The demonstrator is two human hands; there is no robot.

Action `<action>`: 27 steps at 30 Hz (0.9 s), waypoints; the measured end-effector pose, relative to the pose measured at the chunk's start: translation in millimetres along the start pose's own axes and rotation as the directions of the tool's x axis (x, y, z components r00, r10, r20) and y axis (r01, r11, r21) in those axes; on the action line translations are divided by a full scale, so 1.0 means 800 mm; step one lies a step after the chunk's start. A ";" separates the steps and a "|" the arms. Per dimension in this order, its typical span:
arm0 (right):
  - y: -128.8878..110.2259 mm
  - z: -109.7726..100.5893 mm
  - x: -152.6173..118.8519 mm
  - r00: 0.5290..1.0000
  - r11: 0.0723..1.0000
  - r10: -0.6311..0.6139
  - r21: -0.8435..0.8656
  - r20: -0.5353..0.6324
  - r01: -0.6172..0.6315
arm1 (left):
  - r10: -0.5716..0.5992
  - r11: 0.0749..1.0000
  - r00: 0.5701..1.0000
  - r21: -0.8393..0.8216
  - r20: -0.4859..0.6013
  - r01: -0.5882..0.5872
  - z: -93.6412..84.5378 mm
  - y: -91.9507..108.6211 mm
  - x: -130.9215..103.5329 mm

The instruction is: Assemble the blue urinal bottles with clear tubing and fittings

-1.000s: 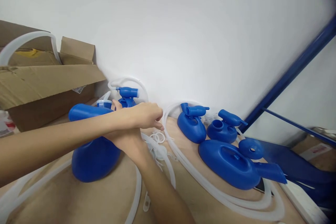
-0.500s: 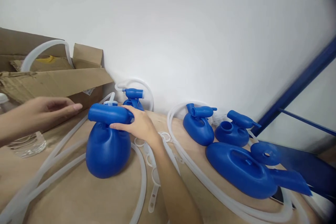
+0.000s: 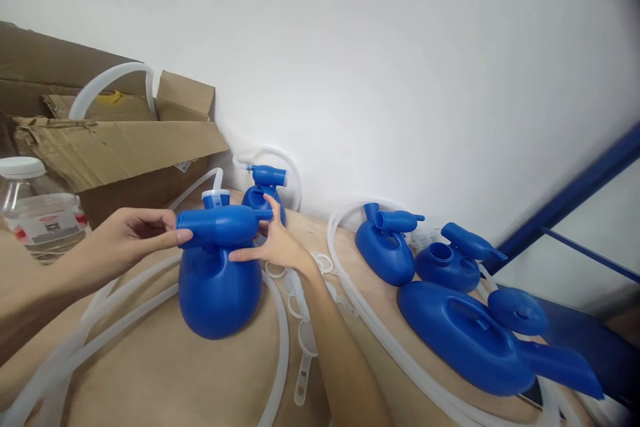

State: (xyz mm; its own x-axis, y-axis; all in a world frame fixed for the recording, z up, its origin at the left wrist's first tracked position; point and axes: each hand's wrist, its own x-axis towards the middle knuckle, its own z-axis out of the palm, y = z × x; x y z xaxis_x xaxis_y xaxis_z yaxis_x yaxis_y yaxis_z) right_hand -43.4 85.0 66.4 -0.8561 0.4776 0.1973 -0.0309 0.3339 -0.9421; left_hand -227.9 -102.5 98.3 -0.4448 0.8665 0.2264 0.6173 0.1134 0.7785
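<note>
A blue plastic urinal bottle (image 3: 220,297) stands upright on the table in front of me. Across its top lies a blue funnel tube (image 3: 215,223), wide end to the left and thin nozzle to the right. My left hand (image 3: 143,233) pinches the wide end between thumb and fingers. At the nozzle side, my right hand (image 3: 277,240) grips the bottle's handle area, thumb in front and index finger raised by the nozzle; its other fingers are hidden. Behind the tube rises the bottle's mouth with a white cap (image 3: 216,193) and a clear hose.
Another bottle (image 3: 267,177) stands near the wall. Several blue bottles, including a large one (image 3: 465,340), lie at the right. Clear hoses (image 3: 283,353) and white cap straps (image 3: 303,373) lie on the table. At the left are a cardboard box (image 3: 120,153) and a clear jug (image 3: 47,213).
My left hand has moved right and taken hold of the funnel tube's wide end. My right hand has shifted toward the nozzle, its index finger now raised. The view has shifted slightly.
</note>
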 end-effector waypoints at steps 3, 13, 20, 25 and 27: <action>0.004 0.009 0.002 0.986 0.995 -0.068 0.082 0.155 0.055 | -0.046 0.990 0.998 -0.130 0.047 0.052 0.009 0.005 -0.021; -0.004 0.010 -0.002 0.968 0.994 -0.023 0.107 0.251 -0.004 | 0.323 0.911 0.940 0.305 -0.107 -0.278 -0.036 -0.048 0.053; -0.001 0.010 -0.004 0.974 0.991 -0.002 0.128 0.228 -0.028 | 0.493 0.510 0.720 0.508 0.489 -0.694 -0.011 -0.039 0.111; 0.003 0.005 -0.004 0.956 0.996 -0.001 0.084 0.292 -0.024 | 0.560 0.521 0.668 0.419 0.489 -0.744 -0.013 -0.045 0.115; 0.003 0.003 -0.002 0.950 0.997 -0.037 0.071 0.309 0.016 | 0.546 0.572 0.720 0.436 0.430 -0.694 -0.009 -0.047 0.111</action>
State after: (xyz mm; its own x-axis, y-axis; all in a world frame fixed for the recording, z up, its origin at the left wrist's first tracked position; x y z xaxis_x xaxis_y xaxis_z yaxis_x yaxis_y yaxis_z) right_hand -43.3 82.7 63.2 -0.9718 0.1907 0.1390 -0.0811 0.2833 -0.9556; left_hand -295.3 -33.1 93.5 0.2954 0.8943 0.3362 0.9452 -0.3247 0.0330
